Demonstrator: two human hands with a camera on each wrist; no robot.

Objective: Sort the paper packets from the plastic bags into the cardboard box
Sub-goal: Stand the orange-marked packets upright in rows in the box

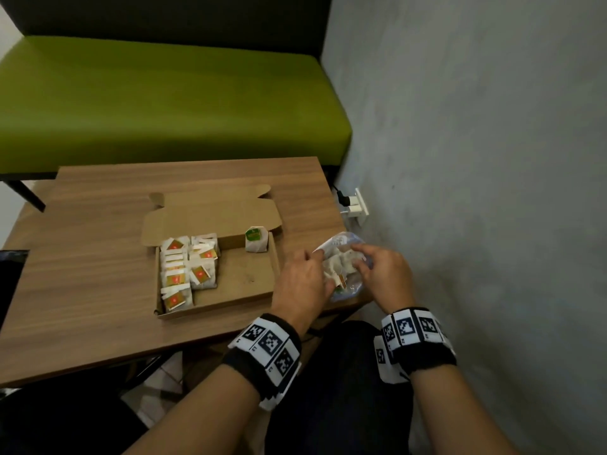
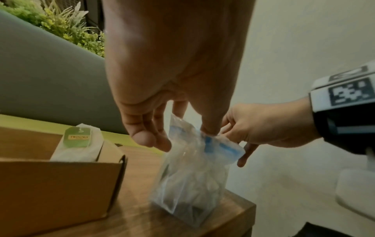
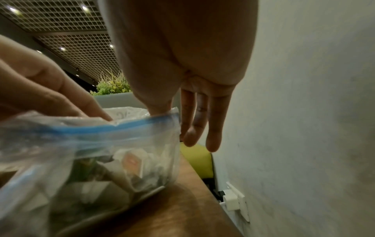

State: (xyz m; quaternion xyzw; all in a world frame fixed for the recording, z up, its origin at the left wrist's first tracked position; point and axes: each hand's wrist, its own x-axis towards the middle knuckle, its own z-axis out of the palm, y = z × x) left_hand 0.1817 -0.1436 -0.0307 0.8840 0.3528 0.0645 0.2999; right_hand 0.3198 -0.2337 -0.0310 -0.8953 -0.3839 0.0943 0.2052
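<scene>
A clear plastic bag (image 1: 345,267) with a blue zip strip is stood upright near the right edge of the surface (image 1: 98,257), at centre right of the head frame, its long axis running up and down and its mouth pointing upward. The mouth is pinched on one side by the left hand (image 1: 303,284) and on the other by the thumb of the right hand (image 1: 384,274), whose other fingers (image 3: 194,121) hang straight outside the bag. Paper packets (image 3: 131,163) are seen crumpled inside the bag.

Just left of the bag, the open cardboard box (image 1: 243,277) is laid flat, its long axis running left to right in the frame and its lid folded back toward the top. Red-labelled packets (image 1: 187,267) are stacked in rows along its left end; one green-labelled packet (image 1: 256,239) is propped upright in its upper right corner. The middle and right of the box floor are left bare.

The bag is set close to the surface's right edge, beside the grey wall (image 1: 476,159). Bare wood is left to the left of the box and above it in the frame.
</scene>
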